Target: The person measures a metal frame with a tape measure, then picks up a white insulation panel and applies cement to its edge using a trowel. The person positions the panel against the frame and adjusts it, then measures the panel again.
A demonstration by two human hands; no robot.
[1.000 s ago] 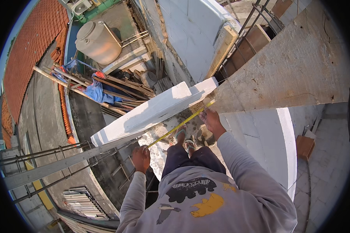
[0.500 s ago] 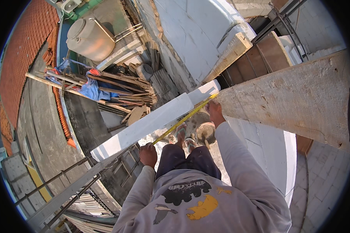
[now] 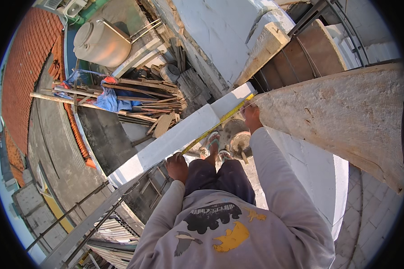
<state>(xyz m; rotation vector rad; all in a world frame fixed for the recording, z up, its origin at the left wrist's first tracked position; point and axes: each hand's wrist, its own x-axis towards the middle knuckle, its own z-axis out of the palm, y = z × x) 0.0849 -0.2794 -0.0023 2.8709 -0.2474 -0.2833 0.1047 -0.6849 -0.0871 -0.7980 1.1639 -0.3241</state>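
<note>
**Yellow tape stretched along a white parapet top**

Nearest the camera is the person's grey long-sleeved shirt (image 3: 220, 233) with a dark and yellow print on its front, and below it dark trousers and sandalled feet (image 3: 214, 142) on a pale, rough floor. A small round bucket (image 3: 239, 142) sits just beside the feet.

The left hand (image 3: 178, 167) is closed around the near end of a yellow measuring tape (image 3: 213, 127), pressing it at the near edge of the white parapet top (image 3: 179, 136). The right hand (image 3: 251, 115) reaches out on a straight arm and is closed on the far end of the tape, close to the parapet's far corner, where it meets a thick, rough concrete beam (image 3: 341, 112). The two hands are well apart, with the tape pulled in a straight line between them along the parapet's inner edge.

Under the parapet's near end a metal railing (image 3: 90, 215) slants toward the lower left.

Beyond the parapet, far below, lies a heap of timber planks and poles (image 3: 143, 96) with a blue tarpaulin (image 3: 110, 99) crumpled among them. Farther off stands a pale round water tank (image 3: 101, 42), and at the left rim an orange tiled roof (image 3: 24, 71). At the upper right, past the beam, a staircase with a dark railing (image 3: 318, 49) rises beside a white wall (image 3: 220, 31).
</note>
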